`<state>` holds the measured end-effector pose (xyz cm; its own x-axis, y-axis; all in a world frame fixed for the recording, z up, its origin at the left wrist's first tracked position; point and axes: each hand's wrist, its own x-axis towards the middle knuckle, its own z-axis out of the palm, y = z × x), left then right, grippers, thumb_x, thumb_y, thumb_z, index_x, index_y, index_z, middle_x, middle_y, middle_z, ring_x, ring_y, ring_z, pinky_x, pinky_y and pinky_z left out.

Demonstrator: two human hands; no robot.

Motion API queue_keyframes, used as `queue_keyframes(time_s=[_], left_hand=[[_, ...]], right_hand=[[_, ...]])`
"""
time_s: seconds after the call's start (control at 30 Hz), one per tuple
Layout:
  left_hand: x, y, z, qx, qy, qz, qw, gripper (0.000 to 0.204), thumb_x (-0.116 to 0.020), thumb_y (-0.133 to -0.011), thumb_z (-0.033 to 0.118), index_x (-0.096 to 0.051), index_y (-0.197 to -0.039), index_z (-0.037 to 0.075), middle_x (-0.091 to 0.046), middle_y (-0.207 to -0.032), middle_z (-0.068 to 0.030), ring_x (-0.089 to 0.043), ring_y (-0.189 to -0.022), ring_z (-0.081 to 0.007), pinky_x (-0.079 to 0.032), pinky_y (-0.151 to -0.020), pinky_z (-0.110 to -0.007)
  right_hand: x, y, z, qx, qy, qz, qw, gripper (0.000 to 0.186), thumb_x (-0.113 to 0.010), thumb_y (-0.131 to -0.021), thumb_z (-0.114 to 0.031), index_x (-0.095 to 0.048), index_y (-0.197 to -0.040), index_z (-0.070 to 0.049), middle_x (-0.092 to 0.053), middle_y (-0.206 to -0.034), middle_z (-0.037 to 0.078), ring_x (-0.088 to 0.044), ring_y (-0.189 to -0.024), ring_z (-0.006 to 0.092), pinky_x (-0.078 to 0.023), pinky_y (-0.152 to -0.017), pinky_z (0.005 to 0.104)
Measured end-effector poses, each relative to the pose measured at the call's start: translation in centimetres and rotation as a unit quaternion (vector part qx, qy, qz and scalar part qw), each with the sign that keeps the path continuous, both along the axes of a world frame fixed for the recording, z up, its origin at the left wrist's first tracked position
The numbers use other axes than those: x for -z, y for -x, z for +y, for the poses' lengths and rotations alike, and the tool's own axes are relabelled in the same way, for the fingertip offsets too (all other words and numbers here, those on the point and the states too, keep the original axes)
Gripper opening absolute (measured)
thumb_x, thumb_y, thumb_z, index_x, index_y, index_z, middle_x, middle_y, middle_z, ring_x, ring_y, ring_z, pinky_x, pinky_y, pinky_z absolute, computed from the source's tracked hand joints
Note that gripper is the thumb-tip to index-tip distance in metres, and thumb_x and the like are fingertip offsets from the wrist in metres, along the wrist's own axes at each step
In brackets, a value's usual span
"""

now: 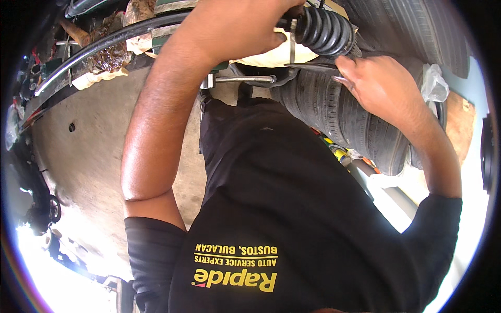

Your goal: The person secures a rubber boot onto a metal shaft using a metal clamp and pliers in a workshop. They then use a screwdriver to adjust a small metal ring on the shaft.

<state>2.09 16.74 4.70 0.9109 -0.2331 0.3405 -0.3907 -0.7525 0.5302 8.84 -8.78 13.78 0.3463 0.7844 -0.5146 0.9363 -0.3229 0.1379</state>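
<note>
A black ribbed rubber boot sits at the top, on a long dark shaft that runs off to the left. My left hand closes over the shaft beside the boot's narrow end, thumb below and fingers partly hidden above. From that end a thin metal strap hangs down. My right hand is below the boot's wide end, closed on a slim dark tool that points left to the strap's lower end. The tool's exact kind cannot be made out.
A metal bar handle juts out close to my waist. Several tyres stand to the right, with more at the upper right. Greasy brown paper lies at the upper left. A clear plastic bag hangs by my right forearm.
</note>
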Motion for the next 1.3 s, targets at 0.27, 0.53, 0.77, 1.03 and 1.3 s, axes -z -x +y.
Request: queue_keyframes(time_s=[0.27, 0.53, 0.77, 1.03, 1.3], left_hand=[[-0.2, -0.1, 0.1, 0.012, 0.036, 0.015, 0.999, 0.049, -0.078, -0.078, 0.010, -0.071, -0.126, 0.002, -0.076, -0.104, -0.0210, -0.071, -0.105, -0.0408, -0.054, -0.097, -0.049], [0.1, -1.0, 0.2, 0.026, 0.065, 0.004, 0.998, 0.043, -0.077, -0.077, 0.009, -0.072, -0.119, -0.001, -0.075, -0.100, -0.0222, -0.071, -0.102, -0.0427, -0.054, -0.094, -0.050], [-0.6, -1.2, 1.0, 0.063, 0.058, 0.038, 0.996, 0.032, -0.073, -0.076, 0.005, -0.070, -0.107, -0.004, -0.074, -0.097, -0.0237, -0.070, -0.101, -0.0440, -0.054, -0.092, -0.051], [-0.5, -1.3, 0.8, 0.058, 0.058, 0.025, 0.996, 0.032, -0.071, -0.078, 0.006, -0.070, -0.109, -0.003, -0.074, -0.099, -0.0250, -0.070, -0.100, -0.0447, -0.054, -0.092, -0.052], [-0.5, -1.4, 0.9, 0.052, 0.053, 0.021, 0.997, 0.035, -0.070, -0.079, 0.007, -0.071, -0.113, -0.002, -0.074, -0.098, -0.0255, -0.070, -0.100, -0.0447, -0.054, -0.093, -0.052]], right_hand=[[-1.2, -1.1, 0.6, -0.018, 0.034, 0.000, 0.999, 0.026, -0.073, -0.096, -0.022, -0.061, -0.110, -0.004, -0.068, -0.075, 0.017, -0.069, -0.075, 0.0406, -0.053, -0.066, 0.0512], [-1.6, -1.5, 1.2, -0.014, 0.046, 0.012, 0.999, 0.021, -0.069, -0.098, -0.022, -0.063, -0.109, -0.005, -0.070, -0.076, 0.018, -0.073, -0.077, 0.0398, -0.057, -0.070, 0.0516], [-1.0, -0.9, 1.1, 0.024, 0.029, 0.029, 0.999, 0.027, -0.070, -0.100, -0.028, -0.063, -0.110, -0.004, -0.069, -0.078, 0.019, -0.069, -0.079, 0.0426, -0.055, -0.070, 0.0533], [-2.0, -0.9, 1.6, 0.091, 0.031, 0.019, 0.995, 0.031, -0.067, -0.102, -0.030, -0.064, -0.114, -0.001, -0.070, -0.084, 0.023, -0.069, -0.083, 0.0464, -0.054, -0.074, 0.0556], [-1.4, -0.9, 1.8, 0.082, 0.021, 0.007, 0.996, 0.033, -0.068, -0.102, -0.033, -0.062, -0.107, -0.001, -0.069, -0.079, 0.021, -0.069, -0.078, 0.0453, -0.054, -0.070, 0.0544]])
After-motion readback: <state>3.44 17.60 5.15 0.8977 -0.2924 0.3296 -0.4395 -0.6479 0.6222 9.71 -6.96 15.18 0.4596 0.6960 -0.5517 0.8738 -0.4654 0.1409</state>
